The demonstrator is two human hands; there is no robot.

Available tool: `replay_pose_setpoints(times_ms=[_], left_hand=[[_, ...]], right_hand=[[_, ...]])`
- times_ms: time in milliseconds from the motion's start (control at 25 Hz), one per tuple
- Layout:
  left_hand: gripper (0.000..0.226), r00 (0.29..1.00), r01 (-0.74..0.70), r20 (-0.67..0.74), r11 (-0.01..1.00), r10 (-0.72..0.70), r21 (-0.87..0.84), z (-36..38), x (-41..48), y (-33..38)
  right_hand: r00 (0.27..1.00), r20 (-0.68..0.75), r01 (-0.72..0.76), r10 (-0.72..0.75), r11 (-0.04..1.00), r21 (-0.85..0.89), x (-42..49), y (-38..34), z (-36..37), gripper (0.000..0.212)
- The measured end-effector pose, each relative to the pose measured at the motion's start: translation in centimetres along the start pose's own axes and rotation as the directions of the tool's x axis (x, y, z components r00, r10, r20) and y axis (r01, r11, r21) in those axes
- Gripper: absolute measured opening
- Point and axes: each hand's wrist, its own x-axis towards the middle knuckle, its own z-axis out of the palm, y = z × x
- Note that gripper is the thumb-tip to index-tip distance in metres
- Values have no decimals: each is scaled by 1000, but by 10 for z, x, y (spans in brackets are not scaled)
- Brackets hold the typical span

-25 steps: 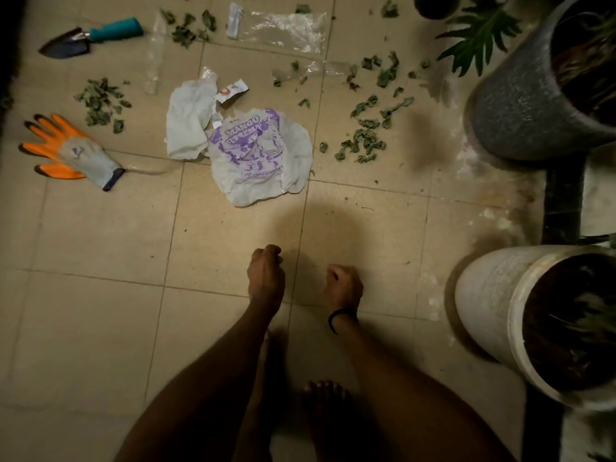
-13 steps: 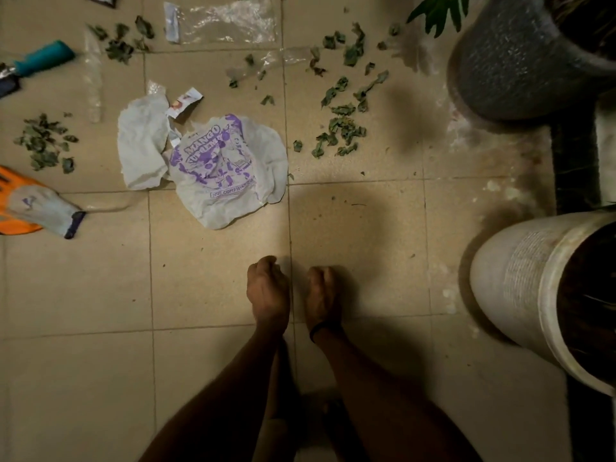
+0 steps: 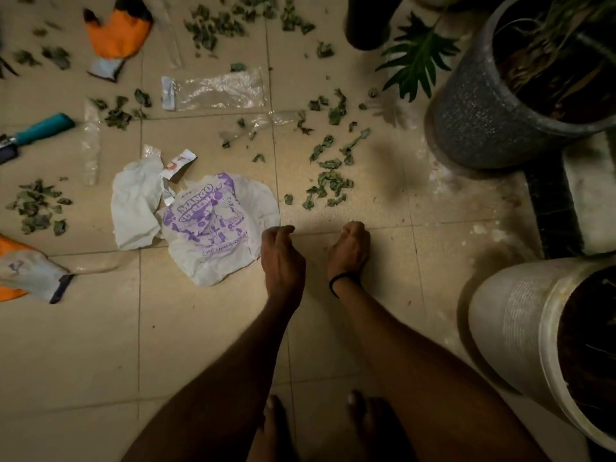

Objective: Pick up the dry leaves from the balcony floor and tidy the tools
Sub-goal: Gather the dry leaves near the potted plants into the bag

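Lowest in the frame, the two forearms reach forward over the tiled floor (image 3: pixel 200 345). The left hand (image 3: pixel 282 258) and the right hand (image 3: pixel 348 251) hang close together, both with loosely curled fingers, and I see nothing held in them. The left hand is just beside the right edge of a crumpled white bag with purple print (image 3: pixel 213 228), which lies flat in the middle of the frame. This bag looks thin and limp, so I think it is best taken by its edge and shaken open. Just above the right hand lies the nearest group of dry leaves (image 3: pixel 328 185). More leaves lie at the left edge (image 3: pixel 36 208) and along the top (image 3: pixel 213 28). They probably weigh almost nothing and crumble under pressure, so a soft scoop with cupped hands seems safer than a hard pinch. Farther away, on the left, is a trowel with a teal handle (image 3: pixel 43 126); it is stiff, and the handle is the natural place to hold it. One orange glove (image 3: pixel 30 271) lies at the left edge and another glove (image 3: pixel 116 38) in the upper left; both are soft and easy to lift by the cuff.
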Motion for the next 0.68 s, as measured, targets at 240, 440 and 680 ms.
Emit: replay_pose_setpoints(times_ms=[240, 440, 680], left_hand=[[34, 982, -19, -189, 999, 14, -26, 60, 112, 16], [18, 988, -151, 15, 988, 152, -17, 56, 154, 16], [16, 922, -266, 337, 946, 193, 187, -16, 200, 51]], right_hand=[[967, -193, 192, -168, 975, 109, 83, -21, 27, 31], [906, -292, 359, -306, 921, 148, 96, 2, 42, 18], [907, -124, 409, -403, 912, 33, 94, -38, 28, 15]])
